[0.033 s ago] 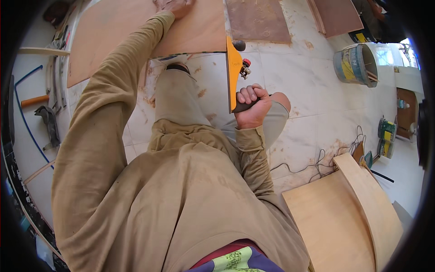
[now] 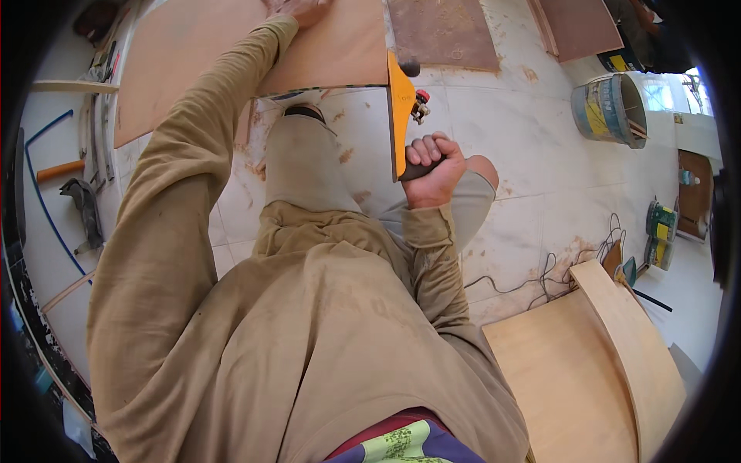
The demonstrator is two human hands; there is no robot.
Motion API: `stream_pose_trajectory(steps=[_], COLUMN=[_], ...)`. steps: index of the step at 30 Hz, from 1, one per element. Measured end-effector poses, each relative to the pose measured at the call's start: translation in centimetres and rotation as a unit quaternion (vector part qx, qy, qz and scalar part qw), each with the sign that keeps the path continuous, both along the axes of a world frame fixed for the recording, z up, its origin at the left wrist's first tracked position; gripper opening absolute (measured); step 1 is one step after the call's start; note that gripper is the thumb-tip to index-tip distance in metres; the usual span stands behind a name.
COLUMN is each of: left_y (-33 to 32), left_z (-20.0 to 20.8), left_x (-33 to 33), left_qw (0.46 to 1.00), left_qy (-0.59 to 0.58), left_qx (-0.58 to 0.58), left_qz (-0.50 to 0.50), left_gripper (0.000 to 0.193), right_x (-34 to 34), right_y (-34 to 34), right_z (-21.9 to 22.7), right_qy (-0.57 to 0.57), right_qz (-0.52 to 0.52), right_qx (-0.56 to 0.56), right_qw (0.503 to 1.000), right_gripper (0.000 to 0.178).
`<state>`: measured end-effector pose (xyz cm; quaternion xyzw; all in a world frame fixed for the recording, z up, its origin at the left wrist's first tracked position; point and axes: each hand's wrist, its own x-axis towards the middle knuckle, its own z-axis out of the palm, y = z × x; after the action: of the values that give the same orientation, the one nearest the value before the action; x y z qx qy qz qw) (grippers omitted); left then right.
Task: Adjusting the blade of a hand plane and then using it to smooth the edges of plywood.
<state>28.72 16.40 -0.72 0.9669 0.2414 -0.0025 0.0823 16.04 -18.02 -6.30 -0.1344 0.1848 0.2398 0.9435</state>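
My right hand (image 2: 438, 176) is closed round the dark rear handle of a hand plane (image 2: 400, 96). The plane has an orange body, a black front knob and a red adjusting knob. It lies on its side, its front part along the right edge of a large reddish-brown wood panel (image 2: 340, 54) and its rear reaching past the panel's near corner. At the top of the view, my left hand (image 2: 303, 11) rests on the panel with fingers spread, some of them cut off by the picture's edge.
Wood shavings lie on the white tiles. Another brown board (image 2: 444, 35) is beyond the plane. A bucket (image 2: 606, 108) with sticks stands at right. Pale plywood (image 2: 552, 363) and a cable (image 2: 540, 289) lie lower right; a blue-framed saw (image 2: 38, 135) and a hammer-like tool (image 2: 83, 208) lie left.
The hand plane and my right hand have moved slightly away from me along the panel's edge. My left hand stays in place.
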Motion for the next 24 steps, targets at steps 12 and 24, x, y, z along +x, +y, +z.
stream_pose_trajectory(steps=[12, 24], left_y=[0.6, 1.6], left_z=[-0.9, -1.6], left_x=[0.2, 0.5], left_qw=[1.0, 0.999], left_qy=[-0.019, 0.001], left_qx=[-0.003, 0.053], left_qz=[-0.005, 0.001], left_gripper=[0.07, 0.066], right_x=[-0.4, 2.5], right_y=[0.6, -0.2], right_z=[1.9, 0.9], right_qy=[-0.019, 0.007], right_qz=[-0.01, 0.046], right_qx=[-0.033, 0.052], right_qw=[0.999, 0.998], right_gripper=[0.005, 0.003])
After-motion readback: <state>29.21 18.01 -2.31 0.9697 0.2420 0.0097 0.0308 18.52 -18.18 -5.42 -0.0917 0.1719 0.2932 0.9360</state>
